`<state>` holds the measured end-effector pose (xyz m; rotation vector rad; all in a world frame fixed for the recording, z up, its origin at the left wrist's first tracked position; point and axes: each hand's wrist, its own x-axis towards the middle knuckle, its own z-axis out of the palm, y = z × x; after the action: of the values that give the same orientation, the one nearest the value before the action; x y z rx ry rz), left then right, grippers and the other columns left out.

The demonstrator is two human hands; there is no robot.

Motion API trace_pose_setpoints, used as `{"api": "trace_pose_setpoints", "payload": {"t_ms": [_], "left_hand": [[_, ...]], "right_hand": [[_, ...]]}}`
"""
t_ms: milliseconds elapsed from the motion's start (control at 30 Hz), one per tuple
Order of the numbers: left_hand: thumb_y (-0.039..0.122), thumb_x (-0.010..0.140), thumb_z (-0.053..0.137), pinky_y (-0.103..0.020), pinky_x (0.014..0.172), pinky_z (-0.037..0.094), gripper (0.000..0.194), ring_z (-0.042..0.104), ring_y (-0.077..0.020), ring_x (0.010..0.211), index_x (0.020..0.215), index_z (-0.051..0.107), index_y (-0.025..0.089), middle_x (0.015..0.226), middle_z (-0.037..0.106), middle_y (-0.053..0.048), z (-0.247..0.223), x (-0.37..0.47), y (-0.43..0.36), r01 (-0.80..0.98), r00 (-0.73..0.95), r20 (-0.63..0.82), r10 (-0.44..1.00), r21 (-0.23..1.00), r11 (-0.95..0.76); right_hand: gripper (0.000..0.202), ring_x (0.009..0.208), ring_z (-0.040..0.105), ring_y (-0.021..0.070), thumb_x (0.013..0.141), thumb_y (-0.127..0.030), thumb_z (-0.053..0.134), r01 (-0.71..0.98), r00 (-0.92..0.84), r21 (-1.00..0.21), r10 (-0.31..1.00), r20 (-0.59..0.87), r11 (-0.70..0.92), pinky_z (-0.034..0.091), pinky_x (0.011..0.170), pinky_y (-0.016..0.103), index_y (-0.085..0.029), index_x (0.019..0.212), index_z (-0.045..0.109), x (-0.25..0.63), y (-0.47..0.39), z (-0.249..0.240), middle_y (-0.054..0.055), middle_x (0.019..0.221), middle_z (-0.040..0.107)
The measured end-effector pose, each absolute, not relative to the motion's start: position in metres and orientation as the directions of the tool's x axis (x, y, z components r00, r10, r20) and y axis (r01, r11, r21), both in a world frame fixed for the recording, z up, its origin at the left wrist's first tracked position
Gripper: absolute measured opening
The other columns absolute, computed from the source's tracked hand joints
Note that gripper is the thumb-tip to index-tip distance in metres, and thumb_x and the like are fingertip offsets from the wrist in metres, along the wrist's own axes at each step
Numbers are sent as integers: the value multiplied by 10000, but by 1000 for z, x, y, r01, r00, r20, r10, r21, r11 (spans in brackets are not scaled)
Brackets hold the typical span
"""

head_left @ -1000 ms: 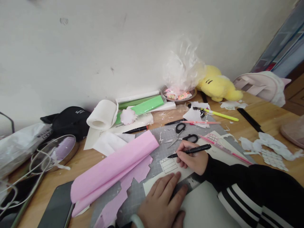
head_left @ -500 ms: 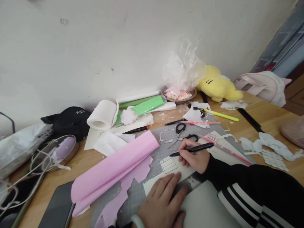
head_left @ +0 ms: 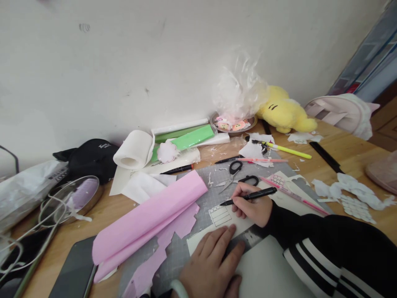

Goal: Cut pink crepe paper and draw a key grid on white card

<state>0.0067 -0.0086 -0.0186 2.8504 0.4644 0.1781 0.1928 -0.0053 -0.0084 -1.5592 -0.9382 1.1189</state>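
My right hand (head_left: 252,203) is closed round a black pen (head_left: 248,196). The pen's tip meets the top of a small ruled grid (head_left: 221,216) on a pale strip of paper (head_left: 194,243), where a row of little circles is drawn. Flat on the near part of that paper lies my left hand (head_left: 214,263), its fingers stretched out. Beneath both is a grey cutting mat (head_left: 181,252). Just beyond the pen rest black-handled scissors (head_left: 232,180). A pink marker (head_left: 297,196) lies on paper beside my right wrist.
Left of the hands lies folded pink paper (head_left: 151,219), with a phone (head_left: 74,269) nearby. Farther back are a toilet roll (head_left: 135,150), green paper (head_left: 194,138), a yellow plush toy (head_left: 285,109) and a yellow marker (head_left: 288,150). Cut scraps (head_left: 358,207) lie at right.
The pen and my right hand have shifted slightly left along the top row of the grid. My left hand stays in place on the paper.
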Motion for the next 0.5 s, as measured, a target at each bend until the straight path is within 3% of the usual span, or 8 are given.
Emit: {"api": "trace_pose_setpoints", "payload": {"t_ms": [500], "left_hand": [[422,831,450,-370,955,357,442,378,-234,1189,1230,440,233,1358,374,-61,-19,7,-7,290,939,113,324,247,-925]], "right_hand": [[63,343,468,49,626,-152,470,71,304,-964,926,-224,-257,350,324,128,-181,576,447,193,-7,-10,-54,435,531]]}}
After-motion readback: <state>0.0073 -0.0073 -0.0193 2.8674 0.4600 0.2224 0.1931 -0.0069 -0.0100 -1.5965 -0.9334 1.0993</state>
